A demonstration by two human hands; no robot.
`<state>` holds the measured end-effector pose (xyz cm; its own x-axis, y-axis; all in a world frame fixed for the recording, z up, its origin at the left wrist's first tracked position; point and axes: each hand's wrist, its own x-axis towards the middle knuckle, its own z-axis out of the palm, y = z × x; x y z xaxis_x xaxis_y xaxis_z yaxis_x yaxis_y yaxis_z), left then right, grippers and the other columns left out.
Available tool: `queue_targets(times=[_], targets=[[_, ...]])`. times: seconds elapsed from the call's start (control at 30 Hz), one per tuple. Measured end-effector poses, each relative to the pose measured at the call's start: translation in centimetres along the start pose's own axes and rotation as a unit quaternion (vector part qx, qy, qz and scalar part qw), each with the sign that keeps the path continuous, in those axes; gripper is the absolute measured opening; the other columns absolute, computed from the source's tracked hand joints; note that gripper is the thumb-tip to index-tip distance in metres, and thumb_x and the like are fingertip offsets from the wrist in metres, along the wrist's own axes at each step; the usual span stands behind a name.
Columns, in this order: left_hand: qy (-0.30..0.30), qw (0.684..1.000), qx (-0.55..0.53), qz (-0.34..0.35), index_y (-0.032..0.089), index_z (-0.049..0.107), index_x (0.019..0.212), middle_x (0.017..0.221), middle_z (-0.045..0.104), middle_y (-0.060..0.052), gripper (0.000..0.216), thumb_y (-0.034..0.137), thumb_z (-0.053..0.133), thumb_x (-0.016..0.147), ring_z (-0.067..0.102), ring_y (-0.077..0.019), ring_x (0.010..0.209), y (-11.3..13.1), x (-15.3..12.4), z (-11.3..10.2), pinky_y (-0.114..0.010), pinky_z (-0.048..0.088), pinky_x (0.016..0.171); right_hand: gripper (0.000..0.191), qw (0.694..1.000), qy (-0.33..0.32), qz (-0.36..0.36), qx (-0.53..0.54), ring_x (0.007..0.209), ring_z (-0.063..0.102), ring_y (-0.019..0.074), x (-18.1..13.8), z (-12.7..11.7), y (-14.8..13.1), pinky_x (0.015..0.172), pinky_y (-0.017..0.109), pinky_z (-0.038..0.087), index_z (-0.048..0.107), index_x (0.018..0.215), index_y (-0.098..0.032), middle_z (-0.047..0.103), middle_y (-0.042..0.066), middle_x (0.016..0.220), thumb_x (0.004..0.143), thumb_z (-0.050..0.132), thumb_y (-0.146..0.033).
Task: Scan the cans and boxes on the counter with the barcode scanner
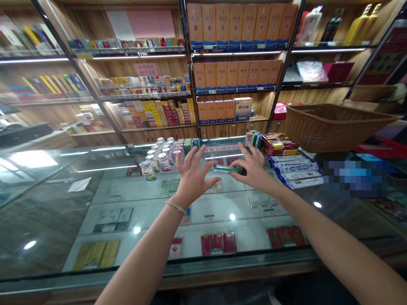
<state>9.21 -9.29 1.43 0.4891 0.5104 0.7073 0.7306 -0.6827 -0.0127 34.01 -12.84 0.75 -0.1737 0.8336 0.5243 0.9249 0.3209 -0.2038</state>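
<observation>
Both my arms reach forward over a glass counter point(95, 199). My left hand point(192, 176) hovers with its fingers spread wide and holds nothing; a bead bracelet sits on the wrist. My right hand point(252, 167) is also spread, and its thumb and fingertips are close to or touching a small flat green-and-white pack point(224, 169) lying on the glass between the hands. I cannot tell if the fingers grip it. Several small jars point(160, 160) stand just left of my left hand.
Stacked red packs point(281, 146) and long blue-white packs point(295, 169) lie right of my right hand. A large wicker basket point(333, 127) stands at the counter's right. Cartons fill the case under the glass and the wall shelves point(143, 97) behind, with orange boxes point(238, 25).
</observation>
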Motion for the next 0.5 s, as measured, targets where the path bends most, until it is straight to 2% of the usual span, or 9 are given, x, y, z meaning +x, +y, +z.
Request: queue_targets(times=[0.2,0.37,0.43,0.5], targets=[[0.008,1.0,0.008,0.015,0.033,0.077,0.106,0.165,0.044,-0.007,0.024,0.047,0.078,0.086,0.032,-0.036,0.154,0.3,0.0,0.1,-0.069,0.0,0.126,0.023,0.999,-0.023,-0.001,0.023,0.161,0.01,0.0377,0.0,-0.3,-0.1,0.123,0.067,0.013,0.078,0.1,-0.026,0.022,0.004,0.175,0.09,0.066,-0.042],[0.016,1.0,-0.002,0.023,0.034,0.078,0.1,0.163,0.046,-0.004,0.019,0.049,0.075,0.088,0.032,-0.0357,0.154,0.4,0.0,0.2,-0.069,-0.003,0.126,0.027,0.999,-0.02,-0.011,0.027,0.161,0.009,0.0368,-0.1,-0.3,-0.2,0.123,0.069,0.012,0.079,0.099,-0.026,0.023,0.002,0.174,0.093,0.06,-0.045],[0.02,1.0,-0.008,0.008,0.034,0.078,0.099,0.163,0.047,-0.002,0.02,0.05,0.074,0.088,0.031,-0.0351,0.154,0.3,0.0,0.3,-0.067,-0.003,0.126,0.031,0.999,-0.021,-0.012,0.027,0.161,0.009,0.0365,0.0,-0.7,0.0,0.123,0.068,0.012,0.079,0.104,-0.028,0.024,0.002,0.174,0.096,0.056,-0.047],[0.031,0.999,-0.014,-0.016,0.034,0.079,0.099,0.163,0.047,-0.002,0.021,0.051,0.072,0.089,0.031,-0.0352,0.154,0.2,0.0,0.4,-0.067,0.0,0.127,0.037,0.999,-0.014,-0.001,0.03,0.161,0.012,0.0354,0.3,-1.4,0.6,0.123,0.067,0.015,0.076,0.117,-0.029,0.026,0.004,0.174,0.098,0.052,-0.049]])
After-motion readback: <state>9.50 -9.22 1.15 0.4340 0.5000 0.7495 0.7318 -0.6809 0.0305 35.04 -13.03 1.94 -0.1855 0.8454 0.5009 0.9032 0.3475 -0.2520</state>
